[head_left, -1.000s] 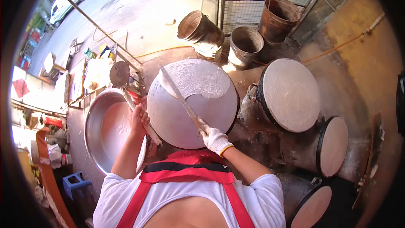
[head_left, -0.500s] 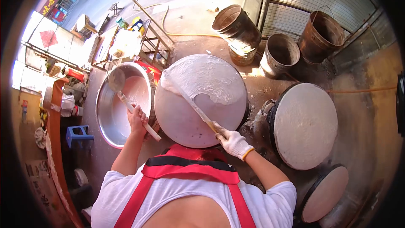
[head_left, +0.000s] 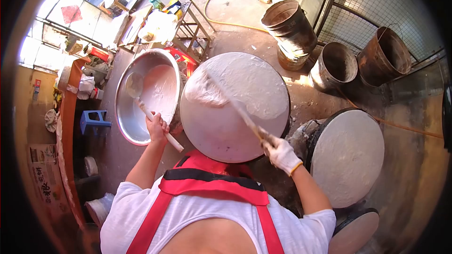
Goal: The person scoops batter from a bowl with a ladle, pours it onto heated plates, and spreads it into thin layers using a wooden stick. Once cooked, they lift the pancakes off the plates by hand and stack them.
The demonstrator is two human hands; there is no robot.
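The gloved right hand (head_left: 281,153) grips the end of a long spreader (head_left: 238,108) lying across wet batter (head_left: 245,84) on the centre griddle (head_left: 216,131); the bare left hand (head_left: 157,129) clasps a ladle (head_left: 141,99) handle over the basin (head_left: 123,122). Batter looks runny, the spreader stiff and light, best held by its near end.

Left hand (head_left: 157,129) bare, grip closed, right hand (head_left: 281,153) gloved, fist clenched

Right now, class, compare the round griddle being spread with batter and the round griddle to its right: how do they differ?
The near griddle is only partly coated, its wet white batter on the far part and bare grey nearer the person; the right griddle is covered evenly with a pale sheet. The spreader stick in the gloved right hand lies across the near griddle; nothing touches the right one. Both are round.
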